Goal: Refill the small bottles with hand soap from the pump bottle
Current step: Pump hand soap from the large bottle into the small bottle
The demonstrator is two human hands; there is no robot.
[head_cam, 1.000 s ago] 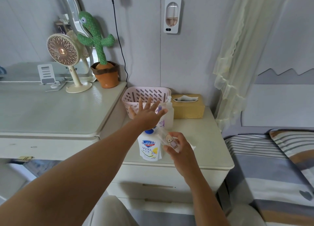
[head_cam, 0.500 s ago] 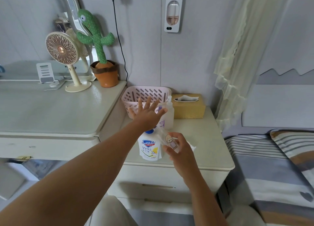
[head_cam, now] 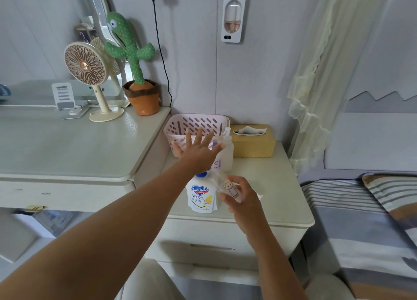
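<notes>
Right hand [head_cam: 243, 199] pinches small bottle [head_cam: 226, 185], apparently just below spread left hand [head_cam: 198, 152].

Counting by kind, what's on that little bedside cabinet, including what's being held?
Bottles: 3 (Safeguard soap bottle, small bottle in the right hand, tall pump bottle behind)
Baskets: 1 (pink basket)
Tissue box: 1
Total: 5; the left hand may hide more.
</notes>
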